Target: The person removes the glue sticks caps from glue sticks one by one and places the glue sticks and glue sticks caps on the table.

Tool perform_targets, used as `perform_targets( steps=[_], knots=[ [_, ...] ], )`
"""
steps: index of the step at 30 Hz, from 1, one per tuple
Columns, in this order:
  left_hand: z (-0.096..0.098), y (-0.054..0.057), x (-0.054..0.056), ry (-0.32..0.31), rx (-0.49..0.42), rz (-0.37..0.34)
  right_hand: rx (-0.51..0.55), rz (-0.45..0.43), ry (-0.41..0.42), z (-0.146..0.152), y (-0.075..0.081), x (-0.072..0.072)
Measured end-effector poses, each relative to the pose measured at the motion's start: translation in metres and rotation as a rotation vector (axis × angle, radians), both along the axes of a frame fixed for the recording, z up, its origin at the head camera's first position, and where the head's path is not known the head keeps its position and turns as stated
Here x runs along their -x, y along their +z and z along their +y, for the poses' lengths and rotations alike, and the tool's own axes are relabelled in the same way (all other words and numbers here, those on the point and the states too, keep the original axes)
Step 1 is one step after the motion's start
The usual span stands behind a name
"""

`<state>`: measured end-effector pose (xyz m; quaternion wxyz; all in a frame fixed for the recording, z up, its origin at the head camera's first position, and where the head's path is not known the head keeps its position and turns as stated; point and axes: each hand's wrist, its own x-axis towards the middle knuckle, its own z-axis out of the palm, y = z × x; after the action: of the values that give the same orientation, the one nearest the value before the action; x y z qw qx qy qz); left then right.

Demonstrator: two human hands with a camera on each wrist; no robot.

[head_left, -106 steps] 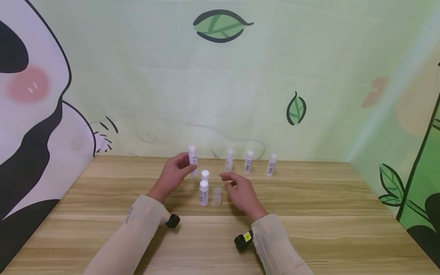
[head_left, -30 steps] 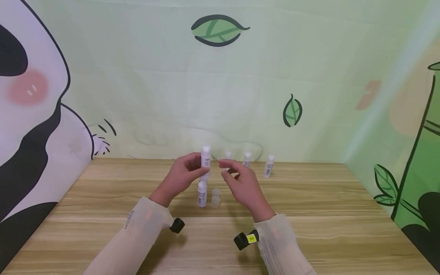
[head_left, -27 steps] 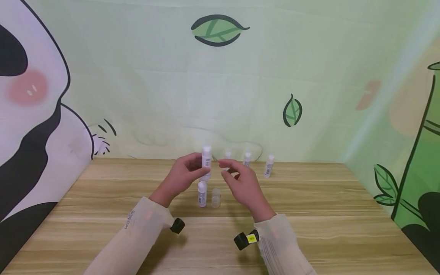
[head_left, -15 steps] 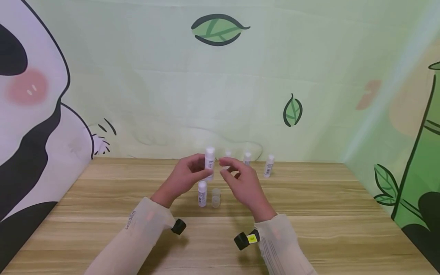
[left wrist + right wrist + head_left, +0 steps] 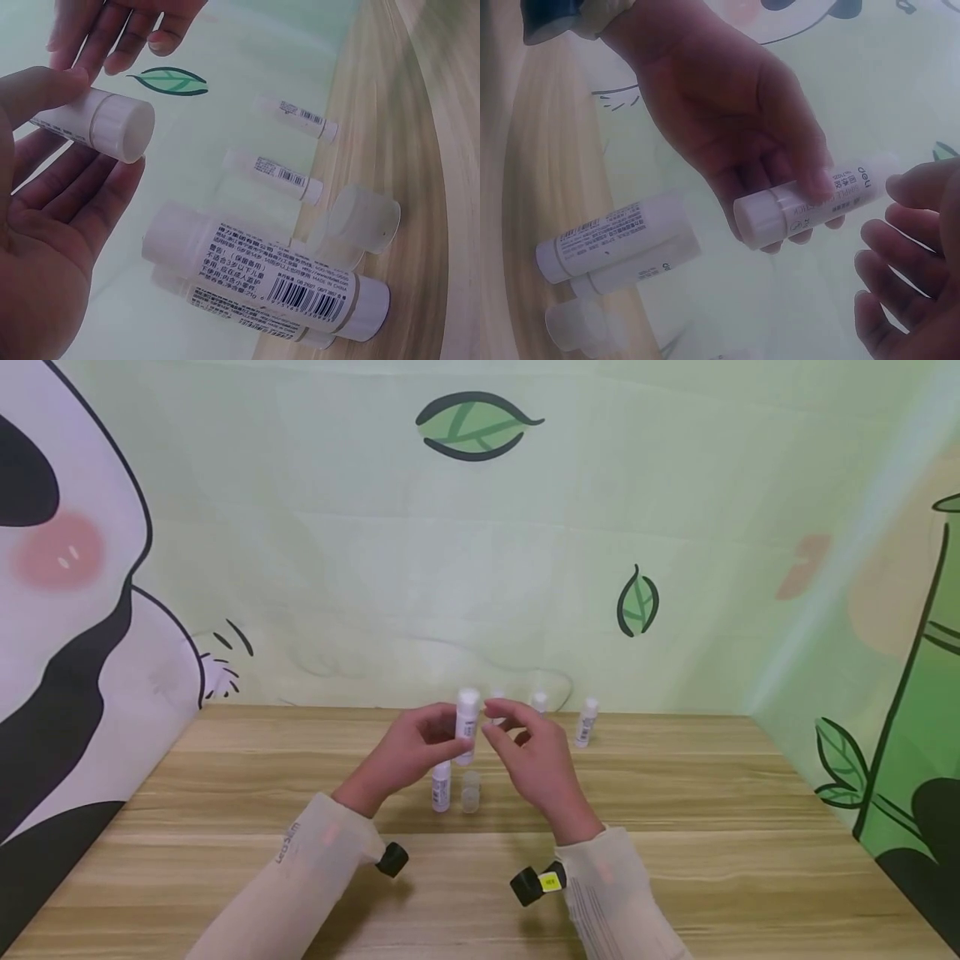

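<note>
My left hand [image 5: 408, 747] grips a white glue stick [image 5: 467, 718] upright above the table, its thumb across the printed label. The lettering shows in the right wrist view, where the fingers wrap the glue stick [image 5: 810, 206] from behind. Close to the upper end of that stick, my right hand [image 5: 534, 756] has its fingers loosely bent with nothing between them. Below the hands stands another glue stick [image 5: 441, 791], with a further glue stick [image 5: 244, 315] behind it in the left wrist view. Beside them are two small translucent caps [image 5: 470, 799].
Three more glue sticks stand along the back of the wooden table [image 5: 262, 860]; the rightmost glue stick [image 5: 587, 724] shows fully, while my right hand partly covers the others. A printed backdrop [image 5: 337, 568] with leaves and a panda rises behind the table edge.
My left hand has carried the glue stick from the left to the middle, then slightly lower and nearer. The right hand has risen, its fingertips now closer to the stick's upper end.
</note>
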<state>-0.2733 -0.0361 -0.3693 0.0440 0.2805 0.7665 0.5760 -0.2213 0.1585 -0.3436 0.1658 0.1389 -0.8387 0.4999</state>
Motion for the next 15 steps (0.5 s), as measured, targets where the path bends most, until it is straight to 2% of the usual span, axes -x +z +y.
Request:
perform_targets(
  steps=[6, 15],
  knots=[
    [0.0027, 0.0003, -0.0015, -0.025, 0.005, -0.003, 0.035, 0.009, 0.003, -0.0002, 0.0002, 0.0003],
    [0.0062, -0.0008, -0.0017, -0.029, 0.035, -0.010, 0.043, -0.017, 0.003, -0.0007, 0.0017, 0.0005]
  ],
)
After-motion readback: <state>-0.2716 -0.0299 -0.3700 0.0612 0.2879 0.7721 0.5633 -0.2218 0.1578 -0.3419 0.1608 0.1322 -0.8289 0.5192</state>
